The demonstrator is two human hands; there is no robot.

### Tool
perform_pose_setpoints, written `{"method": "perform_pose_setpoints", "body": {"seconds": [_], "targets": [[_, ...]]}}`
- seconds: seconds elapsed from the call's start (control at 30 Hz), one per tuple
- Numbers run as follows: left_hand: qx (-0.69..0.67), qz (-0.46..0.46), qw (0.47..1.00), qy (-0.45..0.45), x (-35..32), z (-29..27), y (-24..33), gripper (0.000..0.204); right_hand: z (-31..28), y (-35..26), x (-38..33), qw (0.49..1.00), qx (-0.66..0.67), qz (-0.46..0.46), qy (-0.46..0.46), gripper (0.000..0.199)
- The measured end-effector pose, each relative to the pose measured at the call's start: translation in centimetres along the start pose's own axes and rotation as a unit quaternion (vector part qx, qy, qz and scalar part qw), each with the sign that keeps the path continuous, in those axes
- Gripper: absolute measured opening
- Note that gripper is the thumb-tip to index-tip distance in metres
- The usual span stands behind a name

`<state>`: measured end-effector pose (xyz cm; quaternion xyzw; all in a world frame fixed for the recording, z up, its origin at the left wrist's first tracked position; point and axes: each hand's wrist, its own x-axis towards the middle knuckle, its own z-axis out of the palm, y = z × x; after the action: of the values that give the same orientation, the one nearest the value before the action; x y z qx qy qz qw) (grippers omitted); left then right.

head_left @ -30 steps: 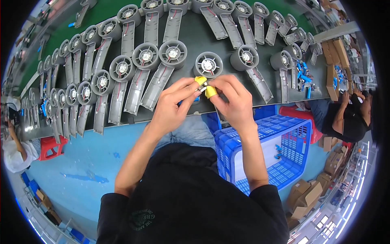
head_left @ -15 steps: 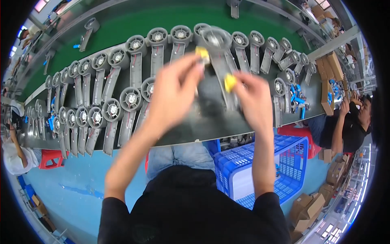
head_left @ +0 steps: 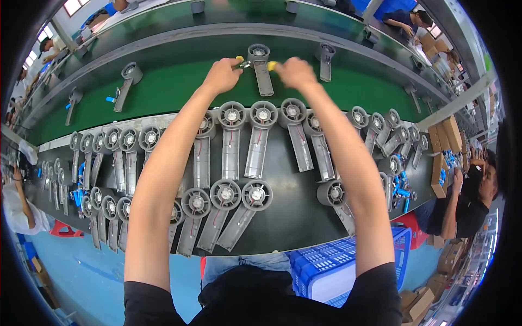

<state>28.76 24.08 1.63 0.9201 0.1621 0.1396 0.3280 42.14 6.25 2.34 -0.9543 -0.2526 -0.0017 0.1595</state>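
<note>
A grey fan housing with a long handle point(head_left: 263, 76) lies on the green belt between my hands, its round end away from me. On its left, my left hand point(head_left: 222, 76) is closed, with a yellow wrap point(head_left: 239, 58) at a fingertip and a small shiny metal piece point(head_left: 245, 64) at the fingers, too small to make out. To the right, my right hand point(head_left: 297, 72) has a yellow-wrapped fingertip point(head_left: 271, 66) close against the handle's side. Its other fingers are folded and blurred, so its hold cannot be told.
Rows of similar housings point(head_left: 263, 115) with red wires lie on the dark bench point(head_left: 283, 217) below my arms. More housings point(head_left: 325, 51) sit on the belt. Blue cylinders point(head_left: 402, 192) are piled at the right. A blue crate point(head_left: 326, 271) stands beneath, and a co-worker point(head_left: 467, 201) sits at right.
Both hands have gone forward from the bench to the green belt. The housing that was between them over the bench now lies on the belt. The view has tilted up.
</note>
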Motion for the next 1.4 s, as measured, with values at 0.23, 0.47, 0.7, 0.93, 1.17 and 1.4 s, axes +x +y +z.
{"method": "perform_pose_setpoints", "body": {"seconds": [0.23, 0.47, 0.7, 0.93, 1.17, 1.4], "targets": [[-0.025, 0.039, 0.999, -0.006, -2.2, -3.8, 2.3, 0.037, -3.5, 10.0, 2.8, 0.973, -0.071, 0.19, 0.113, 0.071], [-0.038, 0.096, 0.994, 0.022, -7.0, -6.2, 7.7, 0.03, -7.9, 10.6, -1.8, 0.957, 0.252, 0.14, -0.028, 0.055], [-0.093, 0.22, 0.964, 0.114, -17.3, -5.3, 16.1, 0.046, -12.9, 3.4, -24.7, 0.971, 0.191, -0.091, 0.114, 0.041], [-0.171, 0.144, 0.975, -0.003, -28.0, 0.7, 17.8, 0.064, -11.8, 8.6, -39.4, 0.928, 0.358, -0.003, 0.101, 0.032], [-0.188, 0.127, 0.973, -0.049, -31.0, 3.9, 17.3, 0.065, -12.9, 36.2, -41.2, 0.888, -0.054, 0.342, 0.303, 0.038], [-0.149, 0.115, 0.981, -0.041, -31.8, 7.2, 15.2, 0.064, -13.2, 34.2, -40.7, 0.913, 0.042, 0.304, 0.269, 0.035]]}}
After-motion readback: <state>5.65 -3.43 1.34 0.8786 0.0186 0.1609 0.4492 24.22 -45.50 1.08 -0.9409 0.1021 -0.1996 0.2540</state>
